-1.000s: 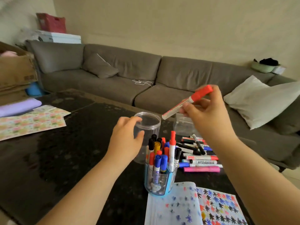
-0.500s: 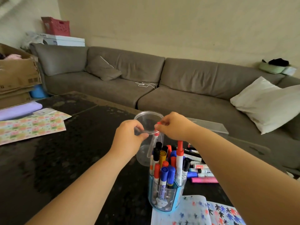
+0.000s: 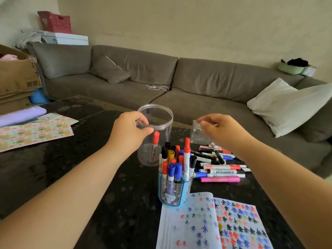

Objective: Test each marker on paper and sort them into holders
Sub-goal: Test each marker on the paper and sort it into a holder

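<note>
My left hand [image 3: 129, 133] grips the rim of a tall clear jar [image 3: 162, 112] on the dark table [image 3: 71, 168]. A single red-capped marker [image 3: 155, 141] stands inside the jar. Off to the right, my right hand [image 3: 221, 131] hovers with loosely curled fingers and holds nothing, just over a smaller clear container [image 3: 196, 134]. In front of the jar, a blue holder [image 3: 170, 194] is packed with several markers. Several loose markers [image 3: 221, 167] lie in a pile under my right forearm. A paper covered with coloured star marks [image 3: 224, 225] lies nearest me.
Patterned paper [image 3: 36, 132] and a purple roll [image 3: 21, 115] lie at the table's left. A grey sofa [image 3: 197, 78] with a white cushion [image 3: 287, 105] runs behind the table. Cardboard boxes [image 3: 16, 76] stand at far left.
My right hand carried the red marker to the jar, let it go inside, then drew away to the right. My left hand has kept its hold on the jar's rim.
</note>
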